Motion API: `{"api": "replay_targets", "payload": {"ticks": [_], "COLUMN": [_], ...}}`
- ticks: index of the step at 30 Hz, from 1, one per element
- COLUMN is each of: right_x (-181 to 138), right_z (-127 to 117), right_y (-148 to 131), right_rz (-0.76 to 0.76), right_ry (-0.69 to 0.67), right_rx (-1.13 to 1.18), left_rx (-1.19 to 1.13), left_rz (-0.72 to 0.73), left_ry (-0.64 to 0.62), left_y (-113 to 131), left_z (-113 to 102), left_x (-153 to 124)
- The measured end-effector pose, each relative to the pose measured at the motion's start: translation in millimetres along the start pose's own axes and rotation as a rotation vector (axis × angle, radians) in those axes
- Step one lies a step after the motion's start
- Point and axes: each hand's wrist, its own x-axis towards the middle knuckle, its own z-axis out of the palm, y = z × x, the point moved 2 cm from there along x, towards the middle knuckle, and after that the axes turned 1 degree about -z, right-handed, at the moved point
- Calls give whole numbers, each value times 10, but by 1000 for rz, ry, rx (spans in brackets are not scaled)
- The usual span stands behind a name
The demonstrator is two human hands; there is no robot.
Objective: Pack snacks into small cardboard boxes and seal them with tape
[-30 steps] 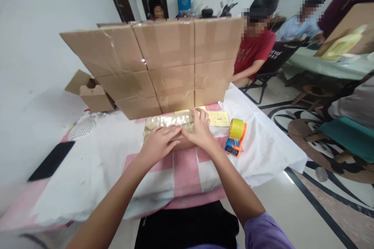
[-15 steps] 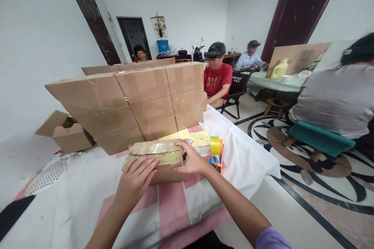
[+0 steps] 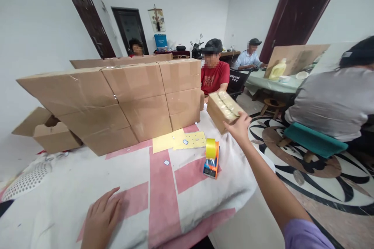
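My right hand [image 3: 240, 126] grips a small cardboard box [image 3: 217, 114] by its near right end, out at the table's right side. Clear tape covers the top of that box, and it is tilted. My left hand [image 3: 102, 214] rests low over the pink and white cloth [image 3: 163, 202], fingers stretched, holding nothing. Between the hands lies an orange and blue tape dispenser [image 3: 212, 163] with a yellow roll of tape [image 3: 210, 148]. Just behind it are yellow paper sheets [image 3: 187, 141] and a small white piece with a blue edge [image 3: 166, 162].
A wall of stacked cardboard boxes [image 3: 140, 101] stands along the table's far side. An opened carton [image 3: 55, 136] and a white perforated basket [image 3: 27, 181] are at the left. A person in a red shirt [image 3: 214, 76] sits beyond the far right corner. A teal-covered stool [image 3: 315, 138] stands at right.
The small box has gone from the table's middle to the far right in my right hand. My left hand has let go of it and drawn back to the lower left.
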Motion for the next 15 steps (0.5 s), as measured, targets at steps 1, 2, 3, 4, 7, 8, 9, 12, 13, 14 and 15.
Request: {"api": "replay_targets", "payload": {"ticks": [1, 2, 3, 4, 7, 8, 9, 12, 13, 14, 15], "right_x": [-18, -32, -33, -14, 120, 155, 166, -8, -133, -281, -446], "right_z": [195, 380, 544, 683, 923, 946, 940, 773, 681, 586, 496], "right_y": [43, 61, 58, 39, -43, -64, -77, -15, 56, 158, 285], "right_rz": [32, 59, 76, 82, 79, 65, 42, -46, -59, -32, 24], "right_ry": [-55, -103, -141, -167, -221, -236, -243, -202, -181, -183, -232], "right_rx": [-28, -53, -72, -87, -82, -58, -28, 50, 57, 44, 1], "left_rx": [-6, -12, -18, -25, -52, -61, -72, -117, -134, -143, -140], "left_rz": [-20, -38, -56, -75, -130, -144, -159, -229, -270, -341, -436], "left_ry": [-18, -29, -37, -42, -42, -36, -29, -8, 3, 5, 8], "left_y": [-24, -42, -59, -78, -193, -261, -349, -749, -933, -1145, -1380], "left_z": [33, 57, 74, 85, 95, 93, 90, 81, 76, 72, 65], "left_x": [-47, -77, -93, -96, -49, -16, 28, 242, 344, 460, 589]}}
